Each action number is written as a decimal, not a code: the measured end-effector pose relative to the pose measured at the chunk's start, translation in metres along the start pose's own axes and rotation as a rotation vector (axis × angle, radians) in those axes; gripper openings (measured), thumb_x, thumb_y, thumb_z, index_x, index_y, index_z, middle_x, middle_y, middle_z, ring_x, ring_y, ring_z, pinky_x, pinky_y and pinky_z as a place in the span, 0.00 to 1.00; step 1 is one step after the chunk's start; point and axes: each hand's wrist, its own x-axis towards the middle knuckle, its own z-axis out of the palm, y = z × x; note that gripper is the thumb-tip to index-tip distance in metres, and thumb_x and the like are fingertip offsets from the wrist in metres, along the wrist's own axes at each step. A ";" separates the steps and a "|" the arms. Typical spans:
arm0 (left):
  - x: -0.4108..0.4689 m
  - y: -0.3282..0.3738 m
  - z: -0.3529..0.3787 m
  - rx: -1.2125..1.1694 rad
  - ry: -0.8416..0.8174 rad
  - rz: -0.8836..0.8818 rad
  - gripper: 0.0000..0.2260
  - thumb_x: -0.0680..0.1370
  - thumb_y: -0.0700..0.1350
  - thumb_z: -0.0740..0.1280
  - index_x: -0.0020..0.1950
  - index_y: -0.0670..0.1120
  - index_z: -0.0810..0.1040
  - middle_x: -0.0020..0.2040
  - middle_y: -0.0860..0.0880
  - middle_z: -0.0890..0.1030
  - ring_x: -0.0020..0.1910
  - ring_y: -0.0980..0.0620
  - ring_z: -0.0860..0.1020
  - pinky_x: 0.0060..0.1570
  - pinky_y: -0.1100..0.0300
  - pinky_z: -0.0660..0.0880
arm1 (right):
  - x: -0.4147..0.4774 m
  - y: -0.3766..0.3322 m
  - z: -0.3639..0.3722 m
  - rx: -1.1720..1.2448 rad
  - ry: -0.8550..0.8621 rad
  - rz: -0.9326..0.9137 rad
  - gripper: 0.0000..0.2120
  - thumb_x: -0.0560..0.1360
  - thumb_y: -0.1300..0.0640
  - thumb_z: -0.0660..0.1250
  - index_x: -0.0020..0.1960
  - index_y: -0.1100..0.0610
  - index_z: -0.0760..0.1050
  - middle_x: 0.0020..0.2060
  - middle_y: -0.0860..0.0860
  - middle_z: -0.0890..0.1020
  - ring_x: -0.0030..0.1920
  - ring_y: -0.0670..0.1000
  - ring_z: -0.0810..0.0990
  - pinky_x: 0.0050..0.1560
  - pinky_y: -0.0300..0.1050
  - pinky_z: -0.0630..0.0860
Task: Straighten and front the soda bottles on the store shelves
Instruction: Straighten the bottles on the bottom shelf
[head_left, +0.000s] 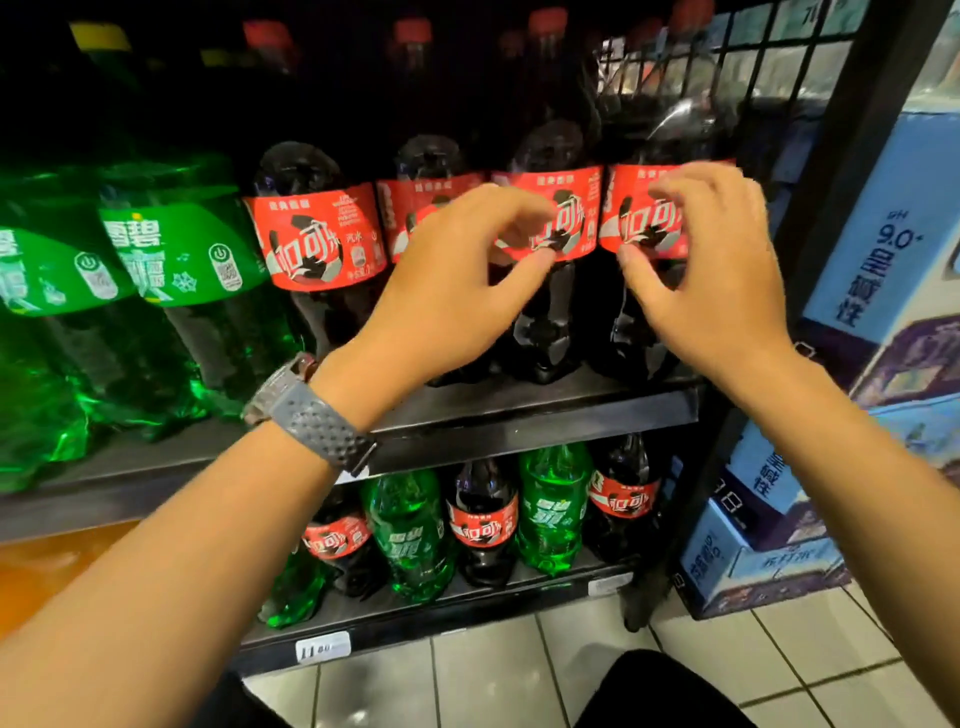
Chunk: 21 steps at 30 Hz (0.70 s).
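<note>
Head view, upper shelf (545, 410): four large cola bottles (317, 239) stand in a row at its right end, red labels facing out. Large green bottles (182, 249) stand to their left.
Left hand (457, 280): raised before the second cola bottle (415, 200) and third cola bottle (569, 202), fingers curled, thumb tip at the third's label. I cannot tell whether it grips.
Right hand (711, 260): blurred, fingers curled over the label of the rightmost cola bottle (636, 228), thumb lower down. I cannot tell if it has a hold.
Left wrist: a grey-strapped watch (306, 410).
Lower shelf (415, 623): smaller bottles (483, 519), cola and green alternating.
Right side: blue cartons (883, 234) stacked on the tiled floor (519, 675).
</note>
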 end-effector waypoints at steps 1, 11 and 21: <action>-0.017 -0.002 0.000 -0.087 -0.041 -0.056 0.10 0.77 0.42 0.67 0.58 0.44 0.79 0.51 0.51 0.81 0.49 0.56 0.80 0.52 0.58 0.77 | -0.017 -0.004 0.003 0.064 -0.035 -0.008 0.15 0.74 0.53 0.66 0.59 0.57 0.72 0.55 0.51 0.74 0.56 0.51 0.72 0.56 0.36 0.66; -0.200 -0.098 0.044 -0.042 -0.650 -0.709 0.07 0.76 0.49 0.69 0.53 0.52 0.81 0.45 0.54 0.83 0.46 0.53 0.81 0.51 0.58 0.76 | -0.192 0.012 0.081 0.172 -0.727 0.374 0.08 0.74 0.49 0.65 0.52 0.50 0.77 0.42 0.44 0.79 0.43 0.46 0.79 0.47 0.43 0.74; -0.221 -0.157 0.094 0.360 -0.274 -0.893 0.26 0.71 0.63 0.69 0.29 0.43 0.67 0.28 0.46 0.71 0.35 0.42 0.75 0.33 0.54 0.65 | -0.180 0.026 0.158 -0.151 -0.768 0.671 0.34 0.69 0.31 0.64 0.39 0.64 0.81 0.34 0.60 0.81 0.46 0.60 0.81 0.44 0.46 0.72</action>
